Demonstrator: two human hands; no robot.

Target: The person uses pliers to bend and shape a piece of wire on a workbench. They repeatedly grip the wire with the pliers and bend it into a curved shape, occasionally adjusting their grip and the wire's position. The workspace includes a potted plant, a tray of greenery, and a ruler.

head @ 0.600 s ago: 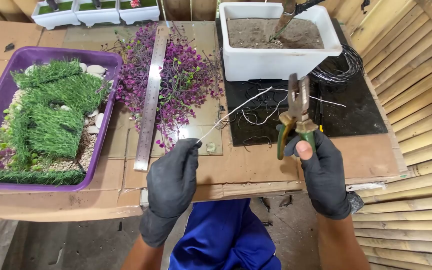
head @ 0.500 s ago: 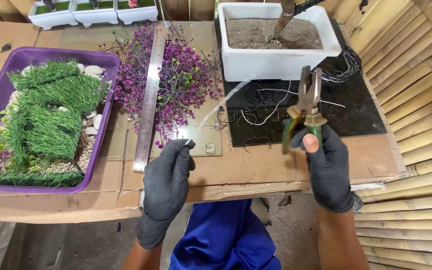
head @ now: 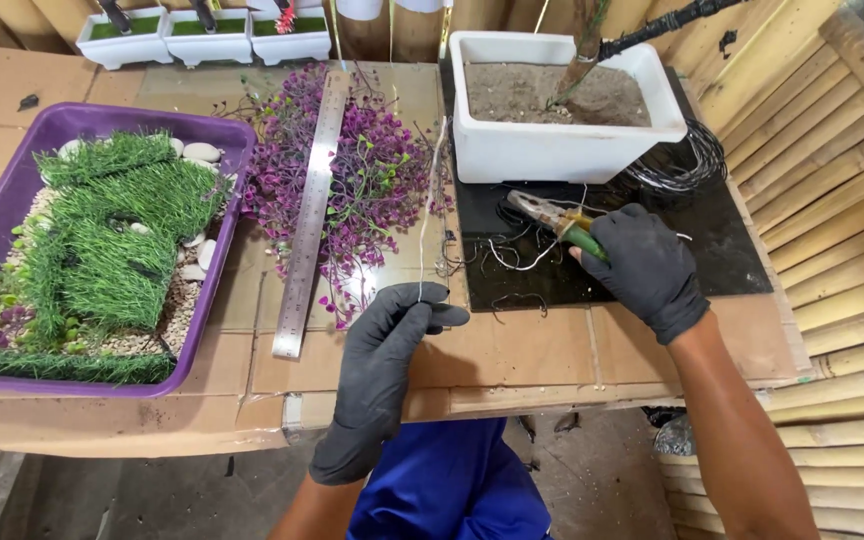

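Purple tray of fake grass, steel ruler, purple foliage, white planter, wire coil

One view only: the head camera, worn by the person, looks steeply down and forward over the surface from the near edge. It sits close, at arm's reach, so both gloved forearms enter from the bottom of the frame. The near edge of the surface crosses the lower third; below it, the wearer's blue-clad lap is in sight. The far edge lies at the top of the frame, against a slatted wooden wall that also runs down the right side. No second view exists, so no overlap applies.
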